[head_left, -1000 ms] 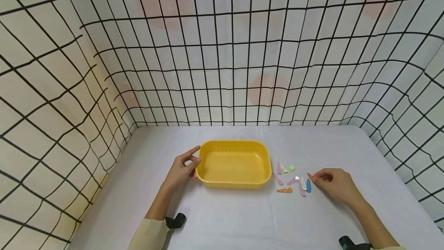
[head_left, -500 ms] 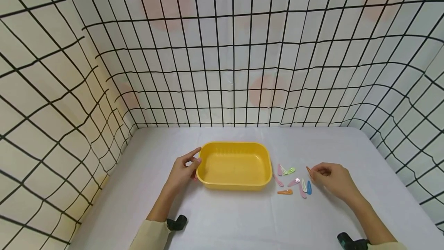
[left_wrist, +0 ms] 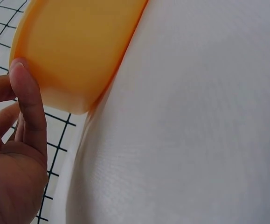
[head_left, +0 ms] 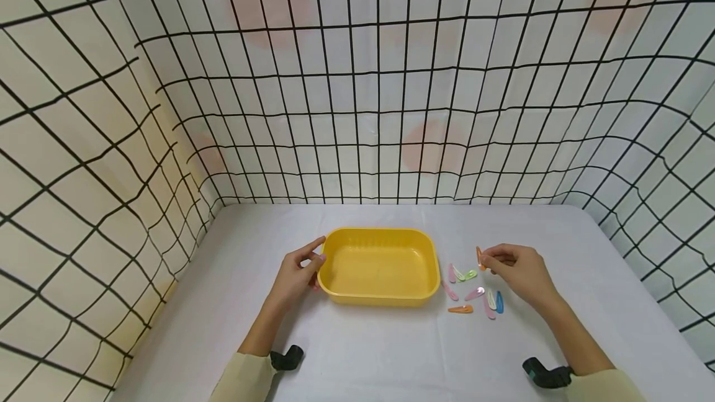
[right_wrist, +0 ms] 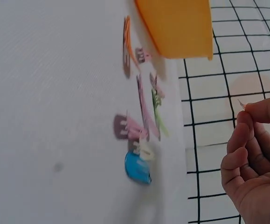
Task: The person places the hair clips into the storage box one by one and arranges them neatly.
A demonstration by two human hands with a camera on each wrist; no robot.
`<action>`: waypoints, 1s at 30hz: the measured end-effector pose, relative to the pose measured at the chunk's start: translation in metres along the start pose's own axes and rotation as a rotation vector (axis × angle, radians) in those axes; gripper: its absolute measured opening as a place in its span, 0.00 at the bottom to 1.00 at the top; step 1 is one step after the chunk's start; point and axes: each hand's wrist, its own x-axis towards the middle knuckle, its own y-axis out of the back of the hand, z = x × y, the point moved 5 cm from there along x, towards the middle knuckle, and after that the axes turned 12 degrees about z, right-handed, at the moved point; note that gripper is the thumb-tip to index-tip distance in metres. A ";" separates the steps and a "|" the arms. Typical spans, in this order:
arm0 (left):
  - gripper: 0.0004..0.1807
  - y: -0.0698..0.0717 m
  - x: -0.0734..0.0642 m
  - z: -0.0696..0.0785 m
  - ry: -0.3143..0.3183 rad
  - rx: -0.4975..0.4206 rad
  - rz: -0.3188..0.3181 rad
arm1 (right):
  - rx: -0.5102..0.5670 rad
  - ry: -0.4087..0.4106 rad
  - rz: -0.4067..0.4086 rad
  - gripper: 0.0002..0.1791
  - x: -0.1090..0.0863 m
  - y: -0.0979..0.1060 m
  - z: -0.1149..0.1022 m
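A yellow plastic tray (head_left: 380, 265) stands on the white-covered table with nothing in it. My left hand (head_left: 297, 270) holds its left end, thumb at the rim and fingers curled along the outside; the left wrist view shows the thumb on the tray's end (left_wrist: 69, 60). Between thumb and fingertips, my right hand (head_left: 519, 272) pinches an orange snap hair clip (head_left: 479, 257), raised above the table right of the tray. Below and left of this hand lie several more clips, among them a blue clip (head_left: 499, 302), an orange clip (head_left: 460, 309), a green clip (head_left: 470, 274) and a pink clip (head_left: 475, 293).
White cloth (head_left: 357, 352) covers the table. A black grid on pale fabric (head_left: 357, 92) walls it in at the back and both sides. Each wrist wears a black camera mount, the left mount (head_left: 287, 358) near the tray's front and the right mount (head_left: 544, 373) at lower right.
My right hand has lifted the orange hair clip and moved it left and away from me, over the far side of the loose clips. The left hand and tray have stayed put.
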 end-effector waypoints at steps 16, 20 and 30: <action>0.26 0.000 -0.003 0.003 -0.012 -0.019 -0.022 | 0.151 0.026 -0.059 0.14 0.011 -0.027 -0.054; 0.27 -0.001 0.002 -0.004 -0.016 -0.025 -0.021 | 0.187 0.037 -0.083 0.12 0.014 -0.036 -0.066; 0.26 -0.002 0.002 -0.004 -0.013 -0.007 -0.021 | 0.280 0.054 -0.147 0.09 0.015 -0.065 -0.097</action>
